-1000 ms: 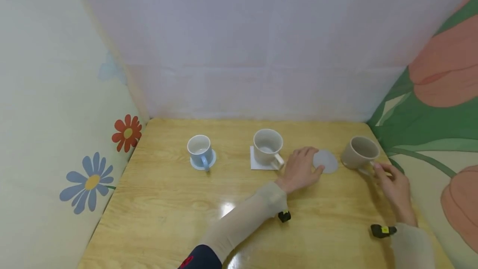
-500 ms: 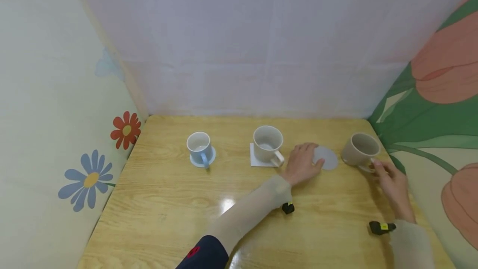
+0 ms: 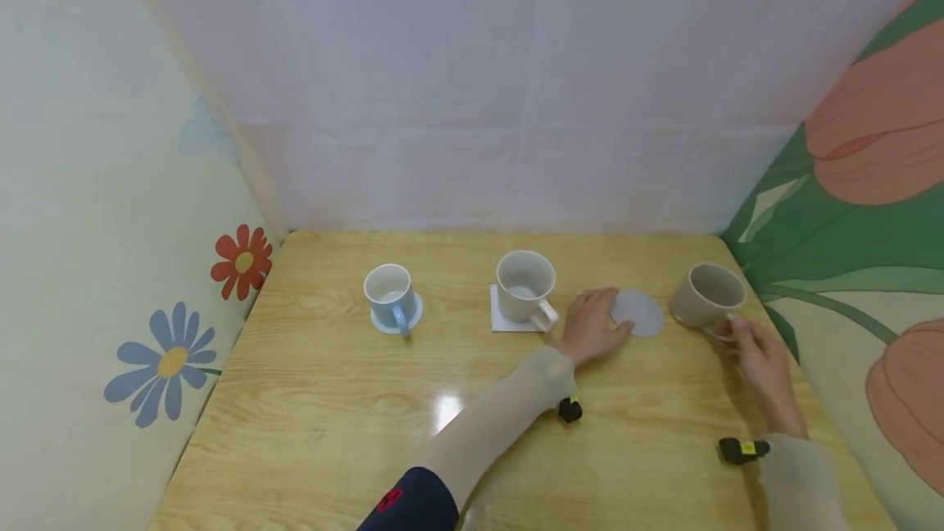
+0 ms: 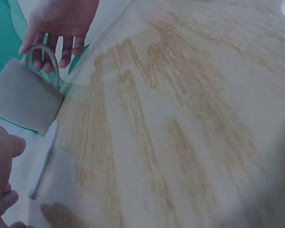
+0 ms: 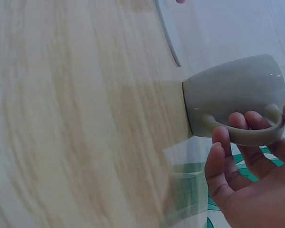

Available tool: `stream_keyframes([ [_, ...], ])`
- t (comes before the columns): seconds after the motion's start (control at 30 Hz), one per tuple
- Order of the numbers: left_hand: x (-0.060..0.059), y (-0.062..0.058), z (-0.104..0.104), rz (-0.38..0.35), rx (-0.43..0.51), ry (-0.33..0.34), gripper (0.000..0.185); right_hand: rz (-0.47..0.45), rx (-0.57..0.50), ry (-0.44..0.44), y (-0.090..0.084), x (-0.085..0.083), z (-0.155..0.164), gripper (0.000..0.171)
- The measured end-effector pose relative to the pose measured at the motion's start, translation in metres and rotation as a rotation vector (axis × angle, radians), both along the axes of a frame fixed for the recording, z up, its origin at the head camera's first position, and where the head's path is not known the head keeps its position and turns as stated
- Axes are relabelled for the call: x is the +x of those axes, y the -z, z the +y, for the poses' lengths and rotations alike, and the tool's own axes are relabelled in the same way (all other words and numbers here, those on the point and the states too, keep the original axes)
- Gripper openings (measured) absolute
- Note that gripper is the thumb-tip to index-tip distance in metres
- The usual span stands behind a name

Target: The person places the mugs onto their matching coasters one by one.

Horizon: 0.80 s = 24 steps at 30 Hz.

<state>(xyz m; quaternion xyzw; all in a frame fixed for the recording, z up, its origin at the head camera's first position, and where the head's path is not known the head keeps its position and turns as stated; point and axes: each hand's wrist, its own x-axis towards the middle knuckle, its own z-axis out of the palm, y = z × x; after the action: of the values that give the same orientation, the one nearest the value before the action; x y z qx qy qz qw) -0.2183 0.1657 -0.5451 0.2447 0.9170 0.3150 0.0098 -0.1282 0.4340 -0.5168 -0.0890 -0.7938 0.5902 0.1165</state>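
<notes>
My left hand point(image 3: 593, 326) rests at the left edge of a round grey coaster point(image 3: 638, 314), its thumb and fingertips spread beside the rim. In the left wrist view the same coaster point(image 4: 43, 159) appears edge-on, right of the thumb. To the right of it, a taupe mug point(image 3: 704, 297) stands upright on the wooden table. My right hand point(image 3: 763, 363) holds this mug by its handle. Seen from the right wrist, the fingers curl round the handle point(image 5: 254, 137), and the mug's base meets the tabletop.
A large off-white mug point(image 3: 516, 301) stands on a square white coaster point(image 3: 501, 322) just left of my left hand. Farther left, a small blue mug point(image 3: 391, 301) sits on a round pale coaster point(image 3: 416, 314). A white cloth backdrop point(image 3: 413, 105) closes the table's point(image 3: 354, 400) far side.
The whole head view has drifted slightly. Both hands, the coasters and the mugs keep nearly the same places relative to each other.
</notes>
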Motion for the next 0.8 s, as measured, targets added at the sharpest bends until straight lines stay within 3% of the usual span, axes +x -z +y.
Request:
stream_keyframes([
  [0.1,-0.003,0.010,0.004,-0.032,0.018,0.001,0.066,0.003,-0.066,-0.022,0.001,-0.002,-0.002,0.032],
  [0.27,-0.009,0.024,0.009,-0.017,-0.034,0.014,0.069,0.007,-0.078,-0.036,0.003,-0.002,-0.005,0.038],
  [0.67,-0.009,0.023,0.008,0.040,-0.198,0.009,0.064,-0.015,-0.092,-0.055,0.003,-0.003,-0.001,0.038],
  [0.8,-0.006,0.022,0.010,0.075,-0.265,0.000,0.064,-0.025,-0.153,-0.060,0.003,-0.002,0.001,0.036],
])
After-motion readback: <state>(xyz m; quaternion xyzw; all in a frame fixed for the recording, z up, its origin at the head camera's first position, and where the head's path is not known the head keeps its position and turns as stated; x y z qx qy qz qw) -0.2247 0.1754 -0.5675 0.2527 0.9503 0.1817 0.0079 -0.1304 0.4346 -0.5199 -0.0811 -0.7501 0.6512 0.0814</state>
